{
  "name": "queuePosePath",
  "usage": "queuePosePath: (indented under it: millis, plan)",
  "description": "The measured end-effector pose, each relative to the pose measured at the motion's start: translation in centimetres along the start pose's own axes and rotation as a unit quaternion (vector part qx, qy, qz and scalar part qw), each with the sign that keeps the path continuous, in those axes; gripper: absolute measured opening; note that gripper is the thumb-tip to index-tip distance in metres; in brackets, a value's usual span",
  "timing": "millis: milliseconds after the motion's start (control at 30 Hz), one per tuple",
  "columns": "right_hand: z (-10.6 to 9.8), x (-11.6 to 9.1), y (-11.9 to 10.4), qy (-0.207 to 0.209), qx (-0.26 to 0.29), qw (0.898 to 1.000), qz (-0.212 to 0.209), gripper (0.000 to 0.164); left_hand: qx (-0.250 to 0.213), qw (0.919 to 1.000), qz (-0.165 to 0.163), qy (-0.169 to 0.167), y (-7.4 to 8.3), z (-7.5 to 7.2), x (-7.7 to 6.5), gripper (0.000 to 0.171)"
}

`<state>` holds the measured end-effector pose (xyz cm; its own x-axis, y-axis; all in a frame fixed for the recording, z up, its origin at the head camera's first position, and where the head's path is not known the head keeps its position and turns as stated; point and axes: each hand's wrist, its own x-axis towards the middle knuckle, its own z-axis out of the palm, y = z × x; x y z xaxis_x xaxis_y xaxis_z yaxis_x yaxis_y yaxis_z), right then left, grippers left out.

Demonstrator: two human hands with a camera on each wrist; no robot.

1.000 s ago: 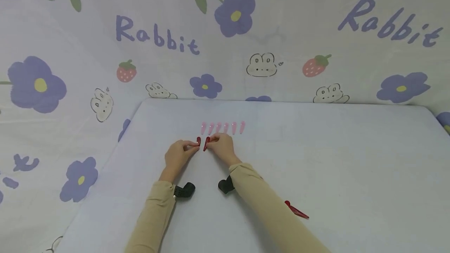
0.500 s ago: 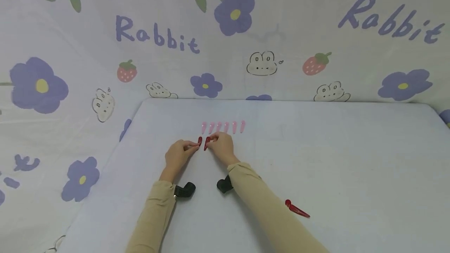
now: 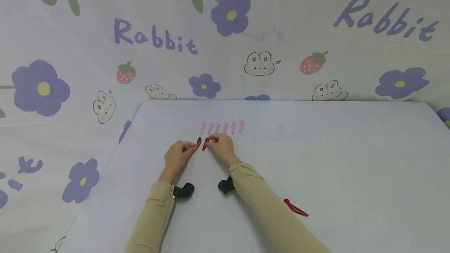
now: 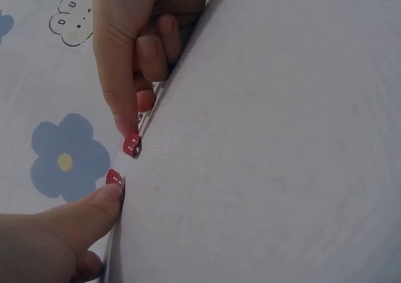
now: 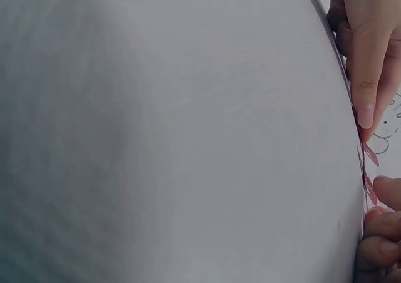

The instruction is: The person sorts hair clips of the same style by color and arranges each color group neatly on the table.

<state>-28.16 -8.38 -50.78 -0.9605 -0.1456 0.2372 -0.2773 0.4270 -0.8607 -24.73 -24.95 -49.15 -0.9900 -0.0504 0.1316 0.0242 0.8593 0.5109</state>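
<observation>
Left red clip (image 3: 199,141) — more slanted than before; slim, glossy

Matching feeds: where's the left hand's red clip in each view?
Head: red clip, just left of centre, below mid-height, in the left hand.
Left wrist: red clip, left of centre, below mid-height, the lower of two.
Right wrist: red clip, near the right edge, the upper of two.
Shared landmark: other red clip in the right hand.
</observation>
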Motion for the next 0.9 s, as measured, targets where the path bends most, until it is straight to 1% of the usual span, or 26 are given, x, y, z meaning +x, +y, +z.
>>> queuePosePath:
  millis: [33, 67, 133, 233, 267, 333, 367, 500, 567, 667, 800, 900]
  plan:
    - [0.5, 0.6, 1.4, 0.001, 0.009, 1.0, -0.019, 0.024, -0.003, 1.0, 0.001, 0.002, 0.1, 0.0, 0.0, 0.022]
    - [0.5, 0.7, 1.7, -0.007, 0.011, 1.0, -0.017, 0.026, -0.005, 1.0, 0.002, 0.004, 0.1, 0.0, 0.1, 0.022]
    - [0.3, 0.9, 1.9, -0.02, 0.014, 1.0, -0.007, 0.029, -0.008, 0.9999, 0.006, 0.007, 0.2, 0.0, 0.1, 0.022]
    - [-0.1, 0.8, 1.2, -0.039, 0.021, 0.999, 0.015, 0.033, -0.01, 0.9998, 0.009, 0.012, 0.4, 0.0, 0.0, 0.022]
    - [-0.8, 0.3, -0.2, -0.053, 0.02, 0.997, 0.043, 0.034, -0.012, 0.9998, 0.009, 0.013, 0.4, 0.0, 0.0, 0.021]
    - [-1.2, 0.0, -0.8, -0.064, 0.042, 0.995, 0.06, 0.037, -0.012, 0.9998, 0.008, 0.012, 0.5, -0.1, -0.2, 0.02]
    - [-1.5, -0.1, -1.1, -0.068, 0.053, 0.993, 0.076, 0.038, -0.013, 0.9998, 0.008, 0.011, 0.5, -0.1, -0.2, 0.02]
    - [-2.3, -0.3, -1.9, -0.073, 0.106, 0.981, 0.148, 0.042, -0.018, 0.9998, 0.011, 0.006, 0.5, 0.1, -0.3, 0.021]
    - [-2.7, -0.3, -2.0, -0.07, 0.115, 0.976, 0.172, 0.041, -0.02, 0.9997, 0.008, 0.006, 0.4, 0.2, -0.3, 0.021]
    - [-3.3, 0.0, -2.2, -0.068, 0.128, 0.974, 0.176, 0.038, -0.021, 0.9998, 0.0, 0.008, 0.4, 0.3, -0.2, 0.021]
    - [-4.6, 0.1, -3.0, -0.072, 0.155, 0.973, 0.156, 0.035, -0.019, 0.9997, -0.011, 0.009, 0.5, 0.2, -0.3, 0.02]
    - [-5.9, 0.0, -4.0, -0.084, 0.171, 0.971, 0.143, 0.034, -0.014, 0.9998, -0.012, 0.005, 0.5, 0.1, -0.4, 0.02]
